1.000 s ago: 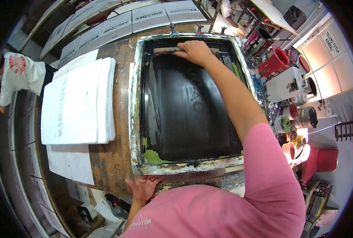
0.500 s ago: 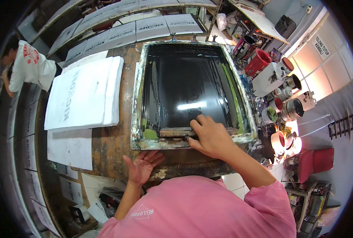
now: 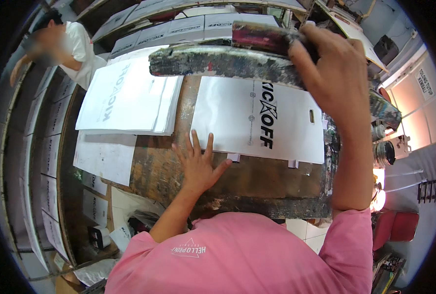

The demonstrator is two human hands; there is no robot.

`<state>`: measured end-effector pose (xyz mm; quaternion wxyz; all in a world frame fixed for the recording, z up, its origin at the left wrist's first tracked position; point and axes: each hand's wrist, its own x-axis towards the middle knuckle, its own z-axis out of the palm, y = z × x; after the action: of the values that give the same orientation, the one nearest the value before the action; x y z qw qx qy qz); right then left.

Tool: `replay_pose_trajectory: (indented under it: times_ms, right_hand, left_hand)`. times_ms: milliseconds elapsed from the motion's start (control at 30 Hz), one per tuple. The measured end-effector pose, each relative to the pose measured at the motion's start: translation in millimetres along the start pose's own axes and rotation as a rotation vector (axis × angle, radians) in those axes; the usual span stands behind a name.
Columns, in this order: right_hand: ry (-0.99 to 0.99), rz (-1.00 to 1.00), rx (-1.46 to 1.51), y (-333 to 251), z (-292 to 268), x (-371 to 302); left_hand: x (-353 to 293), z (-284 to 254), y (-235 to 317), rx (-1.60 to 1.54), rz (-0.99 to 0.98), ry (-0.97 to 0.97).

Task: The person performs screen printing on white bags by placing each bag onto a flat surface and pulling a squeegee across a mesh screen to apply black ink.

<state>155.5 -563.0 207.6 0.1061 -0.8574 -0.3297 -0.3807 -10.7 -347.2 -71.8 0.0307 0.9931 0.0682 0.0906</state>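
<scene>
My right hand (image 3: 333,68) grips the near edge of a paint-crusted screen printing frame (image 3: 218,62), tilted up off the table. A squeegee (image 3: 259,36) with a reddish-brown bar lies just behind that edge; whether the fingers hold it too I cannot tell. Beneath the raised frame, a flat white bag (image 3: 223,108) bears fresh-looking black lettering and a handle slot. My left hand (image 3: 196,164) is open, fingers spread, its tips at the bag's near left corner. Small pale tabs (image 3: 233,158) stick out along the bag's near edge.
A stack of printed white bags (image 3: 129,98) stands on the stained worktable (image 3: 154,157) to the left. Racks (image 3: 193,34) of printed bags run behind and left. A person in a white shirt (image 3: 80,54) bends at the far left. Cans (image 3: 384,153) stand along the right.
The frame, flat before, has swung up in my right hand, uncovering the printed bag. My left hand has moved forward to the bag's edge. The person at left has shifted.
</scene>
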Motion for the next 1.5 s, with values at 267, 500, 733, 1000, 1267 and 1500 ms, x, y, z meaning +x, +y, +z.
replay_pose_trajectory:
  times_ms: [267,500,733,1000,1267,1500]
  right_hand:
    - [-0.077,0.068,0.104,13,1,34]
    - [-0.087,0.283,0.11,-9,-13,65]
    - [-0.033,0.123,0.06,8,-9,60]
    - [0.038,-0.047,-0.034,32,8,42]
    - [0.019,0.031,0.161,12,-4,30]
    - [-0.038,0.115,0.004,-5,-3,-6]
  left_hand:
    - [12,1,12,-0.166,-0.015,0.034]
    - [103,-79,41,-0.617,-0.043,0.425]
    - [79,-92,-7,-0.929,-0.377,0.551]
    - [28,-116,-182,-0.714,-0.607,0.65]
    - [-5,-108,-412,-0.314,-0.602,0.648]
    - [40,-138,-134,-1.402,-0.013,0.116]
